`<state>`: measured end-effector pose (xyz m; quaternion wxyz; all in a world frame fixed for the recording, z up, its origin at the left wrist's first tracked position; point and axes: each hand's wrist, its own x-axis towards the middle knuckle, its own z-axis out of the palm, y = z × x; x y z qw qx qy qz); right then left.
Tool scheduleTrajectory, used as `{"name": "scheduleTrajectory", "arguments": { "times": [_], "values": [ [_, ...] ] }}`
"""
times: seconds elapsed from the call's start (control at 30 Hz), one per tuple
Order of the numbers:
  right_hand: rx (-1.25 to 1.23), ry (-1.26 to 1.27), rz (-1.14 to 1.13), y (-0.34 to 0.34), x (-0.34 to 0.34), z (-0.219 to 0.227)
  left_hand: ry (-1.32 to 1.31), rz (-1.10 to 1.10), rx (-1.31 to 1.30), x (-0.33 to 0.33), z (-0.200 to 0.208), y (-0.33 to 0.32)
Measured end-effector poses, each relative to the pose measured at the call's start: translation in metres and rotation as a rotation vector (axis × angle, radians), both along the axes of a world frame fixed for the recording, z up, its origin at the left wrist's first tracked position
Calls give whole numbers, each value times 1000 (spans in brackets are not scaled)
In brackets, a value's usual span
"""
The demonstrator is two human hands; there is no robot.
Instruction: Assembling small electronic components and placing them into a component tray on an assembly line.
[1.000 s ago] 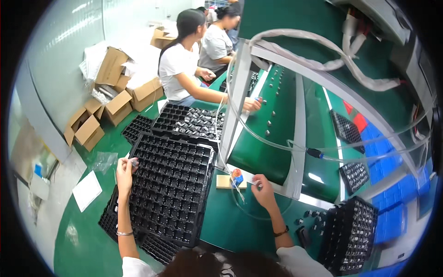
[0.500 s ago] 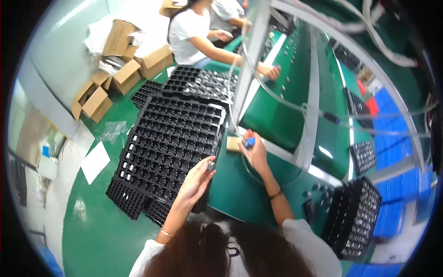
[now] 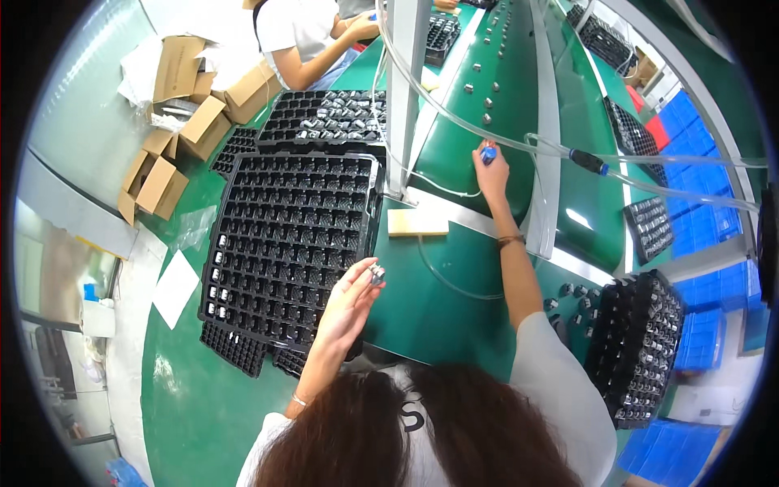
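My left hand (image 3: 344,312) is closed on a small silvery metal part (image 3: 377,274), held between thumb and fingers by the right edge of a large black compartment tray (image 3: 375,191). Several whitish metal parts (image 3: 214,292) sit in that tray's leftmost columns; most other pockets show bare black. My right hand (image 3: 493,174) reaches out over the green conveyor belt (image 3: 454,146), its fingers wrapped round a small blue object (image 3: 488,154) whose kind I cannot make out. Just beyond those fingers, a row of small metal parts (image 3: 487,118) runs along the belt.
A pale yellow block (image 3: 418,222) lies between my hands. A grey post (image 3: 408,89) and clear hoses (image 3: 454,118) stand before the belt. Filled black trays (image 3: 633,349) are stacked at right, beside loose parts (image 3: 578,292). Cardboard boxes (image 3: 166,191) and a co-worker (image 3: 300,40) are beyond.
My right hand has moved away and up-right, from beside the yellow block to over the belt, still with the blue object. My left hand keeps the metal part by the tray. The view has shifted.
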<state>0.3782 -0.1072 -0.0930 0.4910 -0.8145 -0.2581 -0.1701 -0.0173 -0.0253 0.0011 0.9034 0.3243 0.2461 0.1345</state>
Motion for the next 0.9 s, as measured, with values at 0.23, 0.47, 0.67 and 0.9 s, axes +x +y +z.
{"name": "scheduleTrajectory", "arguments": {
  "times": [0.23,0.47,0.67,0.9],
  "values": [
    [-166,-36,-58,11,10,-8,16,16,5,19,-5,-5],
    [-215,1,-62,9,12,-4,-22,-21,22,32,-5,-16],
    [319,2,139,-1,-32,22,-39,33,57,31,-11,-15],
    [561,1020,716,-33,-193,65,23,128,188,36,-17,-17]
  ]
}}
